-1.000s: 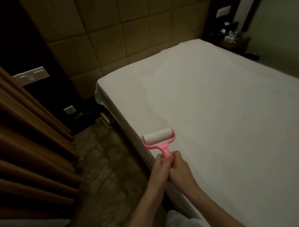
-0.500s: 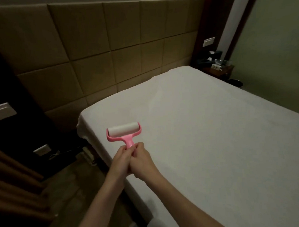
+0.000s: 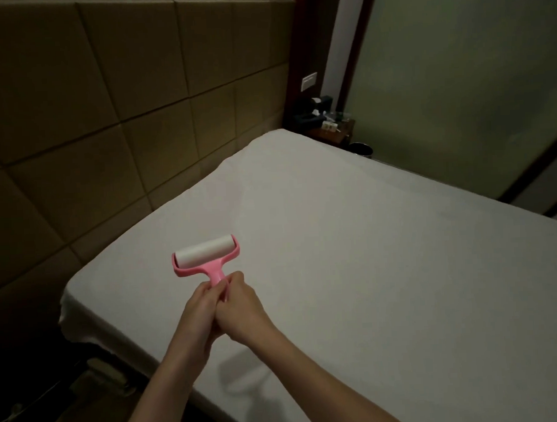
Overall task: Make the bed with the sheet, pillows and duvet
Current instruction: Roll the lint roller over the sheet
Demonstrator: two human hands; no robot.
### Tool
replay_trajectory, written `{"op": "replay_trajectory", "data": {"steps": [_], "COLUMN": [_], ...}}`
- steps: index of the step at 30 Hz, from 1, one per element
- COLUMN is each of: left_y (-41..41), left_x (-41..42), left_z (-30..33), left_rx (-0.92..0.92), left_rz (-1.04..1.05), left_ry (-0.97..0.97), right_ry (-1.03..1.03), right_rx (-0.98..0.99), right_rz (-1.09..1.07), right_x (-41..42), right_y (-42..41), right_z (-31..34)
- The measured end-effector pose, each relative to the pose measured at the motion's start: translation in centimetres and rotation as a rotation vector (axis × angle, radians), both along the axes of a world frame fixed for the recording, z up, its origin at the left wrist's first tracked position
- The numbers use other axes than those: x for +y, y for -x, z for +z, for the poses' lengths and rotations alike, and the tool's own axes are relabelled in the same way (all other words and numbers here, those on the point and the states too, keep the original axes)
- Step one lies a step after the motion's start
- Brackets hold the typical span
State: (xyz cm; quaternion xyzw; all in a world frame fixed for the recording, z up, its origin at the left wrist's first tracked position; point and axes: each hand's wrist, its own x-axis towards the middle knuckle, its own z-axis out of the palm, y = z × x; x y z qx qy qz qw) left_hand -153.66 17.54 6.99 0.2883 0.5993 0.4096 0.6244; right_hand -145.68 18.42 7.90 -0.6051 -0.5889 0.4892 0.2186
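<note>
A pink lint roller (image 3: 206, 258) with a white roll is held over the near left corner of the bed. My left hand (image 3: 197, 310) and my right hand (image 3: 243, 309) both grip its pink handle, pressed side by side. The bed carries a flat white sheet (image 3: 385, 270) that reaches the headboard end. No pillows or duvet are in view.
A padded tan headboard wall (image 3: 122, 106) runs behind the bed. A dark nightstand (image 3: 326, 125) with small items and a dark bin (image 3: 360, 149) stand at the far corner. A frosted glass panel (image 3: 457, 91) lines the right side. Dark floor lies at the lower left.
The view has swung right and up, from the curtain and floor toward the headboard. Both hands have carried the roller from the bed's side edge to over its corner, grip unchanged.
</note>
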Motion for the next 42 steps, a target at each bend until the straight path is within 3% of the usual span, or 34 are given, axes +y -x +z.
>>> {"op": "replay_trajectory", "data": {"steps": [3, 4, 6, 7, 8, 9, 12, 14, 15, 16, 17, 18, 20, 24, 31, 42], "left_y": [4.0, 5.2, 6.9, 8.3, 9.8, 10.9, 15.3, 17.8, 19.1, 20.2, 21.4, 22.9, 25.2, 26.1, 28.6, 34.4], "left_x": [2.0, 3.1, 4.1, 4.0, 4.8, 5.3, 5.9, 6.1, 6.1, 6.3, 6.7, 7.3, 8.1, 9.7, 14.1, 17.7], "left_z": [0.2, -0.5, -0.4, -0.4, -1.0, -2.9, -5.0, -6.4, -5.4, -5.7, -5.8, -6.5, -9.1, -14.1, -20.9, -26.9], "left_rx": [0.104, 0.22, 0.53, 0.872, 1.067, 1.116, 1.098, 1.136, 1.124, 0.941, 0.618, 0.356, 0.314, 0.289, 0.153, 0.276], "left_rz": [-0.116, -0.181, -0.147, -0.43, -0.569, -0.613, -0.683, -0.719, -0.705, -0.593, -0.379, -0.322, -0.344, -0.394, -0.226, -0.344], "left_ry": [-0.009, -0.005, 0.044, 0.014, -0.048, -0.065, 0.097, -0.018, 0.071, 0.187, 0.369, 0.417, 0.318, 0.313, 0.393, 0.454], "right_ry": [0.018, 0.027, 0.037, 0.038, 0.042, 0.053, 0.115, 0.149, 0.168, 0.183, 0.186, 0.19, 0.234, 0.305, 0.315, 0.512], "right_rx": [-0.005, -0.005, 0.001, 0.006, 0.01, 0.007, 0.0, 0.025, 0.045, 0.052, 0.048, 0.042, 0.059, 0.083, 0.117, 0.289], "right_rz": [-0.079, -0.109, -0.167, -0.189, -0.201, -0.208, -0.249, -0.298, -0.328, -0.356, -0.383, -0.406, -0.45, -0.476, -0.428, -0.667], "right_x": [2.0, 2.6, 3.7, 4.0, 4.4, 4.6, 5.2, 5.1, 4.9, 4.7, 4.5, 4.5, 4.7, 6.3, 10.8, 13.4], "right_y": [4.6, 6.4, 10.4, 12.5, 14.4, 16.3, 21.1, 23.6, 24.6, 25.3, 25.9, 26.4, 27.2, 28.3, 30.8, 37.7], "right_z": [-0.5, -0.6, -1.0, -1.2, -1.5, -1.8, -3.7, -5.5, -6.4, -7.4, -8.4, -9.5, -11.8, -16.8, -24.2, -28.6]}}
